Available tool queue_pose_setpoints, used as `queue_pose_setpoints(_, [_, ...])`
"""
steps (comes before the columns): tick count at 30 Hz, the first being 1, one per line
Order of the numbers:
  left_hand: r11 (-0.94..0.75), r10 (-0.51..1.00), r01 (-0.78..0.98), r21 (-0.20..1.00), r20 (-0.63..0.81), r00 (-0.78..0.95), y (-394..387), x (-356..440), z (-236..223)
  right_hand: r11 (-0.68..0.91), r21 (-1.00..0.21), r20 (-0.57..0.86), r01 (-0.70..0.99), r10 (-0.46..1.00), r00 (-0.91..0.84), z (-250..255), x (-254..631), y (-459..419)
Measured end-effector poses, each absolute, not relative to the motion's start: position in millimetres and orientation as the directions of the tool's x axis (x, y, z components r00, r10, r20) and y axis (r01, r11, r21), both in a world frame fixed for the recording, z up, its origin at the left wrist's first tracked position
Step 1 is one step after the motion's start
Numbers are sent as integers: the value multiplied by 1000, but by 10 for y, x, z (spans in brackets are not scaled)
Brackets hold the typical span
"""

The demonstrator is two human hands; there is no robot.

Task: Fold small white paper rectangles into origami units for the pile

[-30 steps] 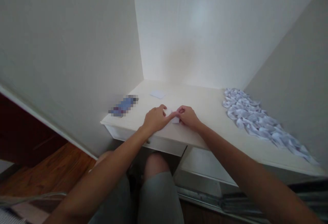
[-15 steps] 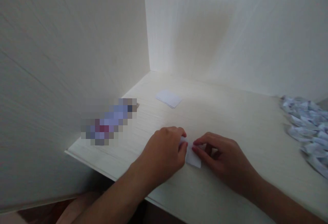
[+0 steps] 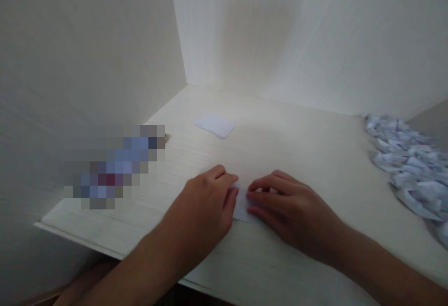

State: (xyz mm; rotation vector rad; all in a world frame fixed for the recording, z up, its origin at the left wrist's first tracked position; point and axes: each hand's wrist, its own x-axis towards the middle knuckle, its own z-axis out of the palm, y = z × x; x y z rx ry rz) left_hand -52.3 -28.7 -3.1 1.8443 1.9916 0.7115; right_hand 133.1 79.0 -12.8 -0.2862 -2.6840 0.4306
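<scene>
A small white sheet of paper lies on the white tabletop between my hands, partly covered by them. My left hand has its left side, with thumb and index finger closed on the edge. From the right, my right hand meets the same paper, its bent fingertips and thumb gathered on it. The fingers hide how the sheet is folded. Farther back, a small stack of white paper sheets rests apart from both hands.
Many folded white paper pieces are heaped along the right side. A pixelated blue and red object lies at the left by the side panel. A back panel closes the far side; the table's front edge runs below.
The view has swung right, so the table's things sit farther left in it. My right hand's fingers have shifted and now cover more of the paper's right part. The left hand keeps its pinch.
</scene>
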Motion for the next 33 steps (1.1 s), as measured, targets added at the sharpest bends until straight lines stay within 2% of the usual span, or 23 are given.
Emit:
queue_pose_setpoints(9, [53, 971, 830, 555, 164, -172, -297, -526, -38, 931, -354, 415, 84, 237, -879, -192, 1362, 767])
queue_pose_setpoints(19, [-40, 950, 896, 441, 296, -103, -334, -511, -112, 915, -390, 375, 102, 260, -890, -173, 1346, 706])
queue_pose_setpoints(26, [-3, 926, 891, 455, 338, -169, -357, -492, -84, 911, -387, 340, 142, 284, -897, -143, 1352, 679])
queue_pose_setpoints(33, [-136, 929, 874, 467, 367, -52, -387, -516, -106, 904, -399, 322, 157, 299, -898, -163, 1364, 670])
